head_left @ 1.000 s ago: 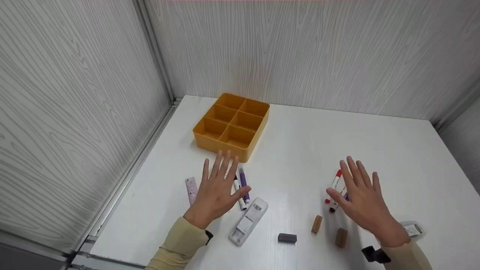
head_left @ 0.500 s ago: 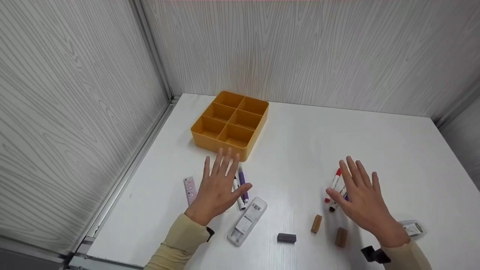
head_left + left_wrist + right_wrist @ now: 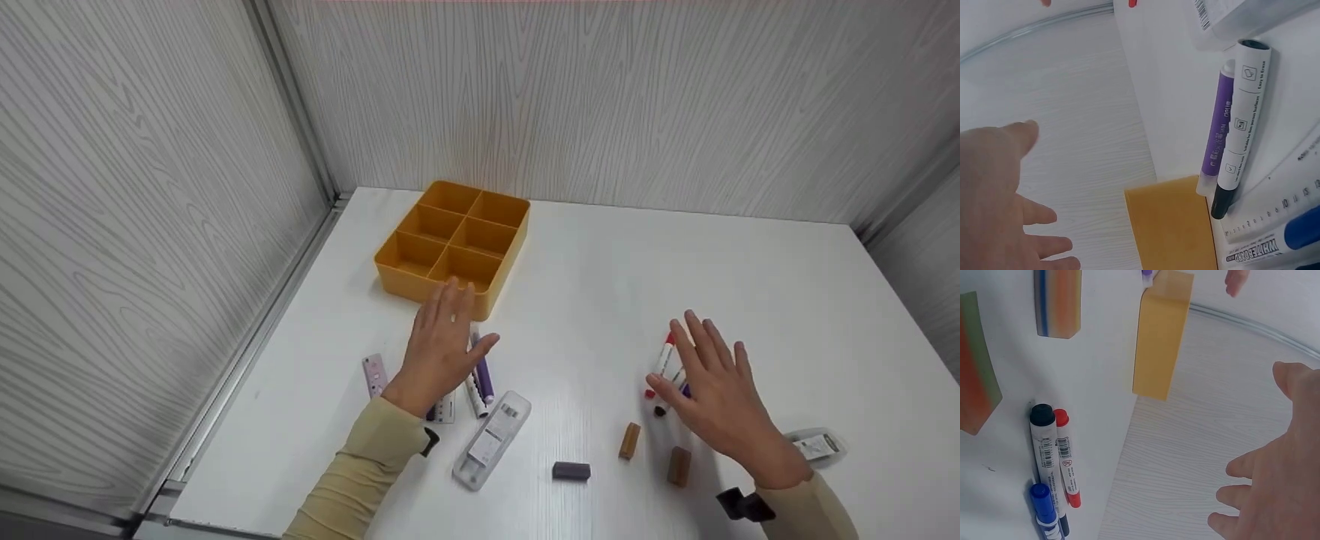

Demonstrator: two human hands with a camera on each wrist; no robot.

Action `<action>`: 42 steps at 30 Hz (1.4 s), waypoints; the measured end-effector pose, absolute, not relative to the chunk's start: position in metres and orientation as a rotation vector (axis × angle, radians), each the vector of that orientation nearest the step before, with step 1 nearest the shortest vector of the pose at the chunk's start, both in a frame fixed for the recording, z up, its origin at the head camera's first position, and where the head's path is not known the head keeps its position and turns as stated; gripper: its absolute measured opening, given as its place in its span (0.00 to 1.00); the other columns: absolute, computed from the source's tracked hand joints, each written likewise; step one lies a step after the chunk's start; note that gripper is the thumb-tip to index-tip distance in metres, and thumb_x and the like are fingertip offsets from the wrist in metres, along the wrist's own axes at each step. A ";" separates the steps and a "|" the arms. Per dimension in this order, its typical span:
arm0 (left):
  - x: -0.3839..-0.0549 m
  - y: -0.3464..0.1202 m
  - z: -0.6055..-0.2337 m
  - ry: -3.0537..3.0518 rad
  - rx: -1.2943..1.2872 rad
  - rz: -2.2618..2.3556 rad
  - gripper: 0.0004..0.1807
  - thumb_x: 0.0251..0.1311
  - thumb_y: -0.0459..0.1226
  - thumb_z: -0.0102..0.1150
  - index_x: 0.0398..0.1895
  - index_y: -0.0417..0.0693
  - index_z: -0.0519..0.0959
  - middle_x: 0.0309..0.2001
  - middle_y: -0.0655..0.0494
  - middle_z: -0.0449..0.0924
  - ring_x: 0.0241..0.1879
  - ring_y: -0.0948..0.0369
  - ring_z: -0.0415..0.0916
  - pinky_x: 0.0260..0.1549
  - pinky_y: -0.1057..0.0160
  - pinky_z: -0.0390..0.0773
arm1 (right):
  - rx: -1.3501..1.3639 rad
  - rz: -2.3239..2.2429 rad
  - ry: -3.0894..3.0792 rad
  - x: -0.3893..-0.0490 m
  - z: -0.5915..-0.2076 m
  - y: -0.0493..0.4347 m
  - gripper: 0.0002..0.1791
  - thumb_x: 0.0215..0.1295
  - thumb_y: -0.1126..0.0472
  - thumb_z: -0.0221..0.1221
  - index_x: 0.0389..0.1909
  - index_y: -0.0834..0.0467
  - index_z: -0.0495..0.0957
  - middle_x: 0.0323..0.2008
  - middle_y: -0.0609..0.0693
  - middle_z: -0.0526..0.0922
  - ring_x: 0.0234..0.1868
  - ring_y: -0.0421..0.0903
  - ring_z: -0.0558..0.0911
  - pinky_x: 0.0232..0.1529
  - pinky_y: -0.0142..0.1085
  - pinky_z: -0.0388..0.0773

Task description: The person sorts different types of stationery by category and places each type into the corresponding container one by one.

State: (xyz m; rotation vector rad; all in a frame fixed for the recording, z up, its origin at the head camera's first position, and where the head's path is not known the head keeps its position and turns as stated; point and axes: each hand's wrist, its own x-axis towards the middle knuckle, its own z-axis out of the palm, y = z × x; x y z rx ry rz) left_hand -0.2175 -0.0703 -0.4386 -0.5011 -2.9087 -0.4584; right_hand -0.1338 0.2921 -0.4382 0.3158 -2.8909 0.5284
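My left hand (image 3: 439, 352) hovers with straight fingers over the table, fingertips overlapping the near edge of the yellow six-compartment box (image 3: 491, 304). Under it lie a purple marker (image 3: 1220, 124), a white black-capped marker (image 3: 1244, 121), a clear ruler (image 3: 1280, 205) and a blue-capped whiteboard marker (image 3: 1264, 247). My right hand (image 3: 720, 394) is held out with spread fingers, holding nothing. Near it are a red-capped marker (image 3: 1067, 461), a black-capped marker (image 3: 1045, 444) and a blue-capped marker (image 3: 1044, 509). The hands partly hide these in the head view.
A clear plastic case (image 3: 491, 441) lies before the left hand, another case (image 3: 817, 446) beside the right wrist. Several small blocks, one dark (image 3: 571, 471), one brown (image 3: 630, 441), one larger brown (image 3: 679, 466), lie in front. A pink strip (image 3: 374, 373) lies left. Panel walls (image 3: 600, 97) enclose the table.
My left hand has shifted slightly forward and turned, its fingers closer together, uncovering part of the ruler near the wrist. The right hand stays nearly still. The head view has shifted slightly.
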 end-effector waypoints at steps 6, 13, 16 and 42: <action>-0.244 -0.065 -0.435 -2.794 -0.454 -0.489 0.28 0.69 0.43 0.57 0.69 0.43 0.68 0.66 0.46 0.69 0.66 0.51 0.68 0.66 0.54 0.69 | 0.358 0.595 -2.825 -0.141 -0.437 0.287 0.39 0.72 0.44 0.54 0.76 0.55 0.55 0.78 0.59 0.49 0.77 0.64 0.49 0.68 0.71 0.43; -0.271 -0.056 -0.439 -2.743 -0.459 -0.615 0.17 0.71 0.38 0.56 0.59 0.43 0.78 0.56 0.48 0.79 0.56 0.53 0.77 0.59 0.59 0.76 | 0.349 0.647 -2.791 -0.156 -0.439 0.274 0.35 0.73 0.47 0.54 0.73 0.61 0.60 0.76 0.61 0.54 0.72 0.66 0.59 0.67 0.67 0.54; -0.277 -0.052 -0.443 -2.737 -0.450 -0.635 0.15 0.71 0.39 0.56 0.56 0.44 0.79 0.51 0.48 0.82 0.51 0.54 0.80 0.55 0.60 0.79 | 0.358 0.677 -2.767 -0.166 -0.439 0.268 0.32 0.73 0.50 0.55 0.71 0.62 0.62 0.75 0.61 0.57 0.70 0.65 0.64 0.66 0.64 0.60; -0.294 -0.022 -0.442 -2.767 -0.189 -0.824 0.07 0.65 0.35 0.62 0.41 0.44 0.88 0.37 0.51 0.88 0.33 0.57 0.82 0.38 0.61 0.83 | 0.689 0.411 -2.610 -0.287 -0.433 0.175 0.15 0.71 0.63 0.57 0.53 0.67 0.74 0.54 0.61 0.76 0.47 0.58 0.81 0.48 0.50 0.81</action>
